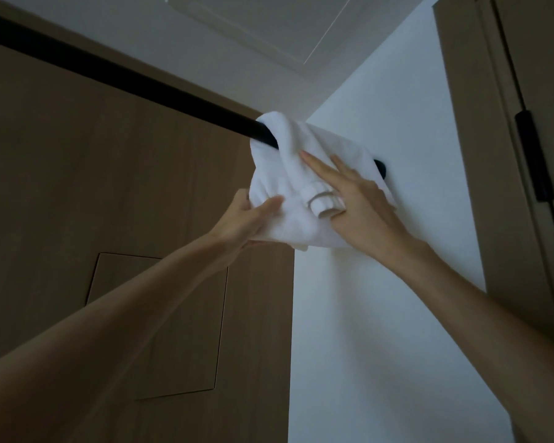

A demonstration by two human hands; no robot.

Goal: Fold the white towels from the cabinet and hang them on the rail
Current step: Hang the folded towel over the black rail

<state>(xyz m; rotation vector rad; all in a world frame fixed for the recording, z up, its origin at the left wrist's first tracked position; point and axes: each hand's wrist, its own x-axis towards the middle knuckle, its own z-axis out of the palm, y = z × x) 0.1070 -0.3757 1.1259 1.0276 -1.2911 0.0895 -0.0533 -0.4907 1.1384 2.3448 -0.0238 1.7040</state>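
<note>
Both hands reach up to the towel (275, 174), draped across the rail (109, 73) near the wall. Left hand (247, 219) pinches its lower edge; right hand (359, 199) presses flat, higher up.

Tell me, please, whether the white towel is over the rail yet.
Over it, bunched: the white towel drapes across the black rail, left hand gripping its edge, right hand pressing flat.
</note>
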